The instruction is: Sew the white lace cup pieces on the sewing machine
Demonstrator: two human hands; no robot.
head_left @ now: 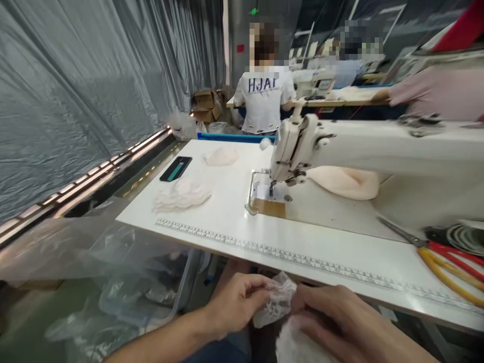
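- Pinching thin white lace (275, 305) right now, with thumb and fingers of the left hand (242, 302) closed on its left side.
- Gripping the right edge of that same lace with the fingers of the right hand (336, 312), bent and closed.
- Bunching more white fabric (297, 343) beneath the right hand; impossible to tell whether joined to the lace.
- Holding it all up above the lap, just in front of the white surface (223, 212), near the printed ruler scale (260, 246) along its front edge.
- Looking across to a loose pale stack (183, 195) on the left, a dark slab with a teal panel (176, 169) just behind, and a smaller pale pile (221, 156) farther back.
- Facing a sewing machine (295, 146), with a rounded peach piece (344, 182) under its arm.
- Spotting scissors (401, 232) at far right, beside yellow and red handles (434, 259).
- Glimpsing, beyond, a co-worker in a white shirt (262, 98), back turned.
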